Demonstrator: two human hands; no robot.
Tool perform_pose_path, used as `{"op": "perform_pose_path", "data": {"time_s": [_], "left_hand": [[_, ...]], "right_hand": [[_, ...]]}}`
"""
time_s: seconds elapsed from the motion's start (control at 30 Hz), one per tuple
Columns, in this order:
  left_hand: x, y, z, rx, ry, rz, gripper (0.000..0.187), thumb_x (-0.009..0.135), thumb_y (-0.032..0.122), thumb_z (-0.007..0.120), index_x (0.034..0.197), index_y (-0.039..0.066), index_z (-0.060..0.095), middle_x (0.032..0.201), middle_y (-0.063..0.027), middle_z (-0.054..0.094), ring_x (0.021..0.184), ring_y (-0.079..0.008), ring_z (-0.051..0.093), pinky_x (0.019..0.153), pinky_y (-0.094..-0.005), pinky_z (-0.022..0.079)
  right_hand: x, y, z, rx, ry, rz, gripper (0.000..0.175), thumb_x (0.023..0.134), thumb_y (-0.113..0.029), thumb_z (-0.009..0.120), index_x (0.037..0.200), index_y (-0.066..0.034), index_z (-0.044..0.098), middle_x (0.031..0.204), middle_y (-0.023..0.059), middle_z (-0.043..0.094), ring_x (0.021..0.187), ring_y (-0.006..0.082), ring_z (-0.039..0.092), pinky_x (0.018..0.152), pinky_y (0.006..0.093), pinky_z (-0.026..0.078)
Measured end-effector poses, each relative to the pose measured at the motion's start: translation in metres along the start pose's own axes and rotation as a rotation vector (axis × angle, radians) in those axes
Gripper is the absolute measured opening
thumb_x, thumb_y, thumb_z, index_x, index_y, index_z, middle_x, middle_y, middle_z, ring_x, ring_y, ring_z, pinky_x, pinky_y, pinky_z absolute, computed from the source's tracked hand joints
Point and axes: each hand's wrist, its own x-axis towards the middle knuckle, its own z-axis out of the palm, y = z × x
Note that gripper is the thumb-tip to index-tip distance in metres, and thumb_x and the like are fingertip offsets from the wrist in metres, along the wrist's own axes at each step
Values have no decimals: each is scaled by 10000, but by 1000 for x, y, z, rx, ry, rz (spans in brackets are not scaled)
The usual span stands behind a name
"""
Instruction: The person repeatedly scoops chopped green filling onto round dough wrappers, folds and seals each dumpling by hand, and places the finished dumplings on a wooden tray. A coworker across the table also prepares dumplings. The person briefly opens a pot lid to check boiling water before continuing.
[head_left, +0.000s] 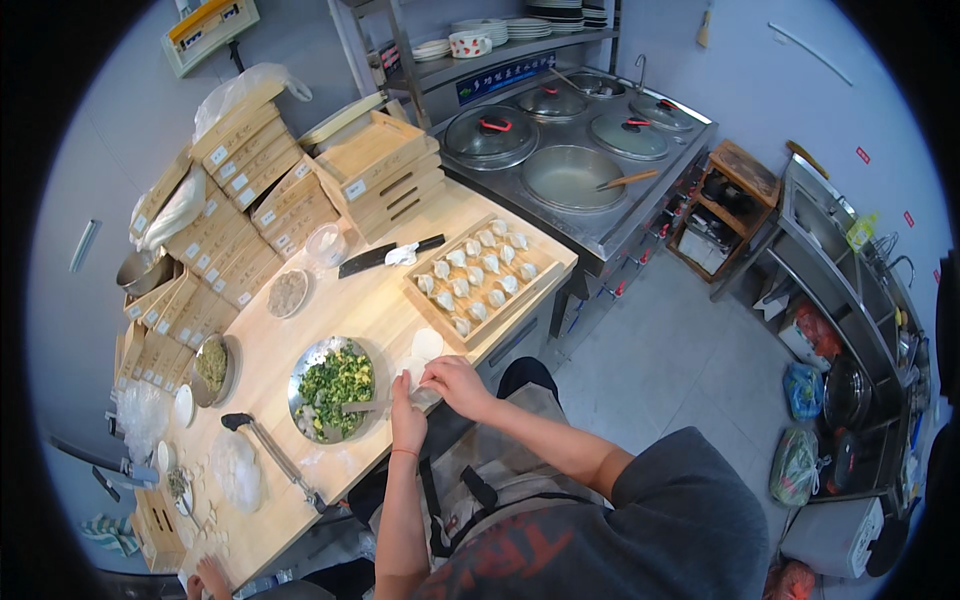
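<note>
Over the table's front edge, my left hand (407, 420) and my right hand (459, 386) meet on a pale round dumpling wrapper (411, 367), pinched between their fingers. What lies inside the wrapper is hidden. A flat filling spatula (363, 407) reaches from beside my left hand over a steel bowl (296, 369); whether the hand grips it is unclear. Chopped greens with yellow bits (335, 390) fill the bowl. Just beyond my hands, another wrapper (427, 343) lies flat beside a wooden tray (517, 306) with rows of folded dumplings (475, 276).
Stacked wooden trays (225, 225) line the table's back. A cleaver (367, 260) with a white cloth lies behind the dumplings. Bowls of filling (212, 366) stand left. Another person's hand (214, 576) rests at the near left corner. The stove (555, 217) holds pots beyond the tray.
</note>
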Motion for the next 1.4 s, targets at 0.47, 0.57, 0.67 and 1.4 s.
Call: {"op": "perform_pose_path", "data": {"time_s": [0.47, 0.57, 0.67, 1.4], "left_hand": [[-18, 34, 9, -678, 101, -40, 532, 986, 12, 476, 1507, -39, 381, 1517, -185, 495, 1387, -300, 490, 1172, -393, 363], [-39, 58, -2, -1739, -136, -176, 481, 1074, 258, 468, 1471, -11, 439, 1477, -114, 528, 1354, -242, 511, 1144, -399, 407], [-43, 72, -3, -1884, -154, -368, 501, 1078, 318, 513, 1450, -14, 464, 1471, -127, 532, 1374, -254, 490, 1163, -411, 392], [157, 134, -70, -1635, -116, -692, 465, 1096, 347, 457, 1382, -17, 502, 1276, -233, 641, 958, -364, 709, 827, -433, 637]], "right_hand": [[-5, -48, -48, 860, 110, 498, 107, 1001, -47, 619, 1080, 20, 642, 1002, 66, 719, 956, 102, 663, 849, 260, 526], [-6, -59, -49, 943, 98, 526, 142, 996, -56, 624, 1114, 15, 653, 1030, 72, 728, 977, 108, 669, 875, 276, 529], [-15, -70, -49, 748, -13, 460, 180, 986, -72, 638, 1144, 12, 651, 1045, 86, 732, 986, 126, 672, 891, 299, 533], [-33, 489, -326, 434, 1164, 1176, 373, 985, -343, 665, 1135, -5, 615, 1049, 105, 670, 951, 200, 610, 855, 365, 503]]}}
